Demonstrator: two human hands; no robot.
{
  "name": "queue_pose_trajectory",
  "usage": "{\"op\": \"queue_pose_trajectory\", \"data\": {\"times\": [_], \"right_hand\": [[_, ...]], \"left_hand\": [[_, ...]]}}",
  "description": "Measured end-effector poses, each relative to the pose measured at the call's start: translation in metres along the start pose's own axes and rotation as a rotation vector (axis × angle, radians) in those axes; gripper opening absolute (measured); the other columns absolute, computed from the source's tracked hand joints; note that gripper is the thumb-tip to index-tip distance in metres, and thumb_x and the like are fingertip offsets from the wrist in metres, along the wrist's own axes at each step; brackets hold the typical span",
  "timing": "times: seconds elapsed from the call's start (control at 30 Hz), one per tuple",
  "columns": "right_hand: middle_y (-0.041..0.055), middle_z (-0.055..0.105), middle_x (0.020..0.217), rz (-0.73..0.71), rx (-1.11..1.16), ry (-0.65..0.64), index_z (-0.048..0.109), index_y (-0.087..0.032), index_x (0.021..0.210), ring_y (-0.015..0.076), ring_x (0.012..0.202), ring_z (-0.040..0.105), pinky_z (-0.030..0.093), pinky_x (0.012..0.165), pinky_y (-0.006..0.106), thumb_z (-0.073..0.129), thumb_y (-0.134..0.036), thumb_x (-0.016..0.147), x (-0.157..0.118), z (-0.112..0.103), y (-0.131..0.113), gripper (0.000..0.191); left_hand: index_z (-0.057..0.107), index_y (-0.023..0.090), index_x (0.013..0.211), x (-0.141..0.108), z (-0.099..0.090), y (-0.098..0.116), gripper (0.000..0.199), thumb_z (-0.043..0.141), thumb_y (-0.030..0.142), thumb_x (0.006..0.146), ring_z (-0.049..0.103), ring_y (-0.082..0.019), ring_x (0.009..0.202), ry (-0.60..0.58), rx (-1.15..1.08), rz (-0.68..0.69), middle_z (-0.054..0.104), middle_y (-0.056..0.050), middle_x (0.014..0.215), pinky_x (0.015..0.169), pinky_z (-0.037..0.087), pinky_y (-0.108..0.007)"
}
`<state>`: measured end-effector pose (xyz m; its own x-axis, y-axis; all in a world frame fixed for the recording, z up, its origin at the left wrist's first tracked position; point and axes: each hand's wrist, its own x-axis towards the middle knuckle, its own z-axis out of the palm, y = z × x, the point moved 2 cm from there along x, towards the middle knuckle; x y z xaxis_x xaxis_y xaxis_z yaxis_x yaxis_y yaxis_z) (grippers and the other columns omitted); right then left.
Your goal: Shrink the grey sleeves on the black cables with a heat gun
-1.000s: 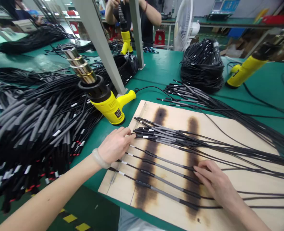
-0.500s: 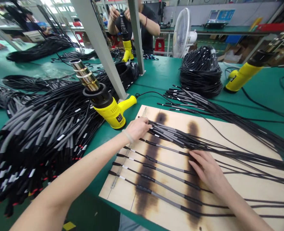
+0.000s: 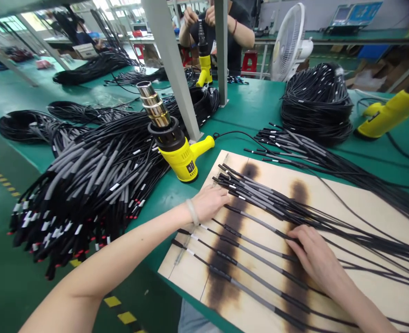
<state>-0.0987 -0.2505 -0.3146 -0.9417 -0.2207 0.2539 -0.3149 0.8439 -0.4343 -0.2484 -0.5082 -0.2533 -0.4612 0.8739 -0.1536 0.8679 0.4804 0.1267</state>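
Pressing open left hand point(image 3: 207, 203) on scorched wooden board point(image 3: 186, 273), beside bunched cable ends point(image 3: 249, 194); laying open right hand point(image 3: 315, 259) flat across spread sleeved cables point(image 3: 253, 294). About four cables lying separated, upper batch remaining bunched; large sleeved cable heap point(image 3: 86, 185) lying at 9 o'clock, black cable coil point(image 3: 315, 106) sitting at 1 o'clock.

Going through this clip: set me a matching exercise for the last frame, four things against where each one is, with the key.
Things:
1. left hand
2. right hand
3. yellow heat gun
4. white desk fan

Places:
A. On the black cables, over the right scorch mark on the wooden board
B. Beyond the coiled black cable
C. Upright on the green bench, left of the board
D. At the board's left edge, by the cable ends

Pairs: 1-D, 2-A, 3-C, 4-B
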Motion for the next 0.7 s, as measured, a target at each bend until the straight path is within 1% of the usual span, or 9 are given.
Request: {"op": "queue_pose_trajectory", "data": {"times": [0.1, 0.23, 0.43, 0.57, 0.7], "right_hand": [[0.0055, 0.055, 0.087, 0.026, 0.033, 0.002, 0.048, -0.018, 0.093, 0.0173, 0.079, 0.056, 0.046, 0.071, 0.031, 0.038, -0.027, 0.093, -0.009, -0.003, 0.003, 0.013], [0.0043, 0.055, 0.089, 0.038, 0.035, 0.006, 0.047, -0.019, 0.097, 0.0161, 0.079, 0.058, 0.046, 0.071, 0.029, 0.040, -0.027, 0.092, -0.018, -0.007, 0.004, 0.011], [0.0035, 0.055, 0.089, -0.009, 0.103, 0.009, 0.047, -0.020, 0.098, 0.0152, 0.079, 0.058, 0.046, 0.073, 0.028, 0.041, -0.023, 0.092, -0.011, -0.003, -0.007, 0.009], [0.0038, 0.054, 0.088, -0.030, 0.125, -0.008, 0.047, -0.020, 0.099, 0.0150, 0.079, 0.057, 0.045, 0.073, 0.027, 0.042, -0.021, 0.092, -0.007, 0.000, -0.011, 0.008], [0.0037, 0.052, 0.088, -0.040, 0.140, -0.007, 0.046, -0.019, 0.100, 0.0142, 0.079, 0.056, 0.043, 0.073, 0.027, 0.041, -0.021, 0.093, -0.007, 0.001, -0.011, 0.008]], "left_hand": [[0.058, 0.018, 0.092, -0.002, -0.004, -0.002, 0.021, 0.040, 0.015, 0.084, 0.051, -0.020, 0.088, -0.007, 0.011, -0.010, 0.058, -0.006, 0.093, 0.073, 0.036, -0.032], [0.059, 0.018, 0.096, -0.013, -0.012, -0.011, 0.022, 0.043, 0.013, 0.081, 0.050, -0.019, 0.087, -0.013, 0.013, -0.061, 0.056, -0.007, 0.094, 0.071, 0.037, -0.030], [0.062, 0.018, 0.096, -0.033, -0.016, -0.023, 0.026, 0.038, 0.013, 0.085, 0.050, -0.017, 0.080, -0.035, -0.052, -0.087, 0.056, -0.007, 0.089, 0.069, 0.039, -0.028], [0.062, 0.018, 0.100, -0.041, -0.014, -0.025, 0.029, 0.037, 0.012, 0.086, 0.051, -0.017, 0.084, -0.047, -0.109, -0.130, 0.056, -0.007, 0.091, 0.070, 0.040, -0.026], [0.063, 0.019, 0.103, -0.044, -0.010, -0.029, 0.031, 0.038, 0.011, 0.086, 0.052, -0.016, 0.085, -0.049, -0.170, -0.132, 0.056, -0.006, 0.091, 0.072, 0.040, -0.024]]}}
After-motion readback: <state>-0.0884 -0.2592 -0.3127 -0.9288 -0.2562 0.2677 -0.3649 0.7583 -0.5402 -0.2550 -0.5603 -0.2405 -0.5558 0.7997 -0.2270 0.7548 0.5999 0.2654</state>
